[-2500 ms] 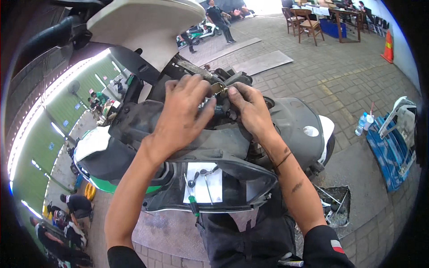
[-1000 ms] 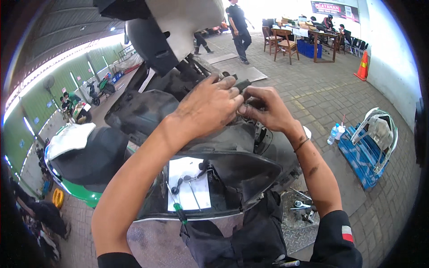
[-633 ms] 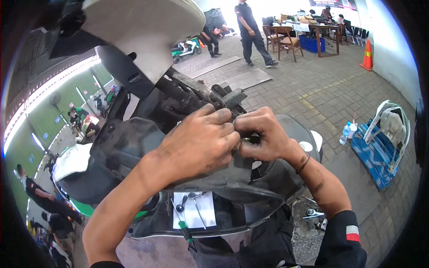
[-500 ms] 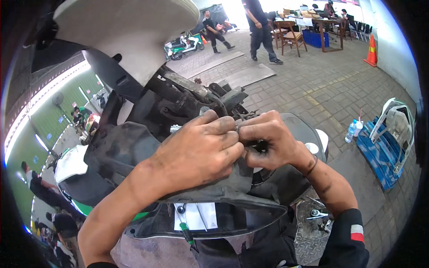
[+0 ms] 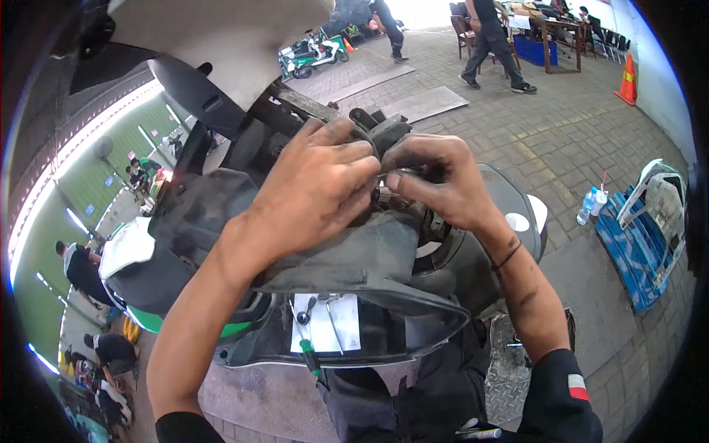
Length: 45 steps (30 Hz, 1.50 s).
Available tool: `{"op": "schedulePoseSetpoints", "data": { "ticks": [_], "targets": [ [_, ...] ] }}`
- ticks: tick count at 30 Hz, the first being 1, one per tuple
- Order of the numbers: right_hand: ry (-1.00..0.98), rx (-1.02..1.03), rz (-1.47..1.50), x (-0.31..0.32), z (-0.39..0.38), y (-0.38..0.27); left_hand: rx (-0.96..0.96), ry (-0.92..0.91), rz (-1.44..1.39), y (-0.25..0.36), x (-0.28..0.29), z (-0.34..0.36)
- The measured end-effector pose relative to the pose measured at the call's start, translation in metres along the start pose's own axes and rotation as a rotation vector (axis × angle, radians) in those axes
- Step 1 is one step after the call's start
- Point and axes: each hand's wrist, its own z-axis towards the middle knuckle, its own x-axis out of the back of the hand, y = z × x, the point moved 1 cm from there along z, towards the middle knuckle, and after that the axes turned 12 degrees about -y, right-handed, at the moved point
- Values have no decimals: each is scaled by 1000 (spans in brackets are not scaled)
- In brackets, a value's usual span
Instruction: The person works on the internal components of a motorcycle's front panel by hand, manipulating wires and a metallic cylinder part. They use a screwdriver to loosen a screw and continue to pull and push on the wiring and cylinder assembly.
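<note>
Both my hands are over the opened-up body of a scooter point(image 5: 340, 255) with dark, dusty panels. My left hand point(image 5: 314, 184) is closed with its back toward me; its fingertips, and whatever they grip, are hidden. Close beside it, my right hand point(image 5: 447, 177) curls thumb and forefinger around a small shiny metal part point(image 5: 384, 193), too covered to name. Smudges of black grime mark the fingers of both hands. Below, a green-handled screwdriver point(image 5: 310, 358) and a thin metal rod point(image 5: 336, 325) lie on a white paper sheet point(image 5: 347, 343) in the scooter's lower tray.
The raised seat point(image 5: 221, 37) looms at upper left. To the right stand a water bottle point(image 5: 586, 205), a blue crate point(image 5: 628, 251) with a pale scooter panel point(image 5: 657, 214), and an orange cone point(image 5: 628, 80). A person point(image 5: 491, 44) walks in the background; others crouch at left.
My hands sit higher in the picture, and the right fingers have shifted, uncovering the shiny metal part. The view has tilted slightly. The people in the background have walked to the right.
</note>
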Motion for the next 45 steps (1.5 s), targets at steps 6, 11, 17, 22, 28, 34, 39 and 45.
{"op": "schedulePoseSetpoints", "data": {
  "ticks": [6, 11, 17, 22, 28, 34, 39, 45],
  "targets": [
    [200, 59, -278, -26, 20, 2, 117, 99, 38, -1, 3, -9],
    [109, -82, -60, -16, 23, 6, 254, 115, -82, -3, 9, -10],
    [119, 60, -169, -24, 31, 6, 358, 99, -245, -13, 6, -10],
    [128, 95, -288, -24, 36, 5, 386, 222, -293, -13, 2, -11],
    [62, 192, -343, -20, 39, 6, 360, 221, -155, -10, 3, -8],
    [2, 186, -405, -16, 38, 0, 359, 137, -59, -7, 3, -12],
    [-29, 265, -426, -19, 41, 7, 360, 155, -14, -2, 4, -11],
    [-139, 347, -472, -9, 41, 7, 340, 147, -6, -1, 4, -14]
  ]
}}
